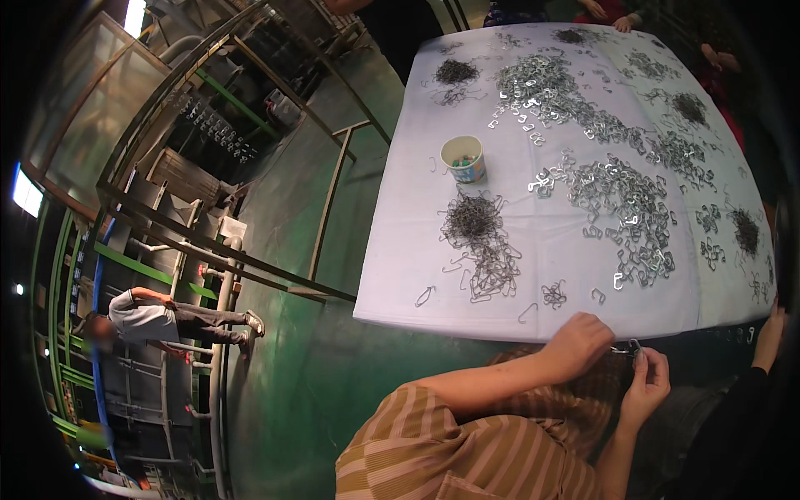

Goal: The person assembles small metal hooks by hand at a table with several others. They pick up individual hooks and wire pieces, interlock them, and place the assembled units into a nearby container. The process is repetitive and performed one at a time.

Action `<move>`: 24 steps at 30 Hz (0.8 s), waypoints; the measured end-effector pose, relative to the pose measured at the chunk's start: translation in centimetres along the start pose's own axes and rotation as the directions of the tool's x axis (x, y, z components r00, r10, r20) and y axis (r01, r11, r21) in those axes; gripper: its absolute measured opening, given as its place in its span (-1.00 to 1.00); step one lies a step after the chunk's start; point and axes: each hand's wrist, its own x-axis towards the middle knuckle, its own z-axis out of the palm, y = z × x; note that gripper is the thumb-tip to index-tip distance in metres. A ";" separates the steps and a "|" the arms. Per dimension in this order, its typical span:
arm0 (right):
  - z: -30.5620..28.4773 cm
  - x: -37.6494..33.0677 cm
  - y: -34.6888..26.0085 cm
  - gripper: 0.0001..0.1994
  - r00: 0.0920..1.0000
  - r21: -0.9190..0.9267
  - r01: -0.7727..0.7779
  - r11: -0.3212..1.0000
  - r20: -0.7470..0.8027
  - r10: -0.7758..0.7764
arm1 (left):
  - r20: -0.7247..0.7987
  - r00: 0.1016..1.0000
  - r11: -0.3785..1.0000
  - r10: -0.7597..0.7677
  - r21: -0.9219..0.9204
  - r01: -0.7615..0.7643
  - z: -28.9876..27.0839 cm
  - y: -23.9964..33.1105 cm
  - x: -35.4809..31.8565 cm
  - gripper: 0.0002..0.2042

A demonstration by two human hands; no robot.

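Just off the near edge of the white-covered table, my two hands meet over my lap. My left hand is closed, its fingertips pinched at a small bright metal piece. Closed as well, my right hand pinches a small bent metal hook, close against the left hand's piece. Whether the two pieces are linked is too small to tell. Nearest to my hands on the cloth lie a small cluster of wire hooks and a single flat metal hook.
A paper cup with small coloured bits stands beside a dark wire-hook pile. Shiny flat hooks spread across the table's middle. Other people's hands show at the far edge, and a person's arm at right. Metal frame stands left.
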 end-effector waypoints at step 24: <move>-0.8 0.0 0.6 -0.93 0.992 0.056 -0.102 0.993 0.075 0.098 | -0.067 0.795 0.312 -0.603 0.897 0.312 -16.2 -12.7 -4.0 -0.93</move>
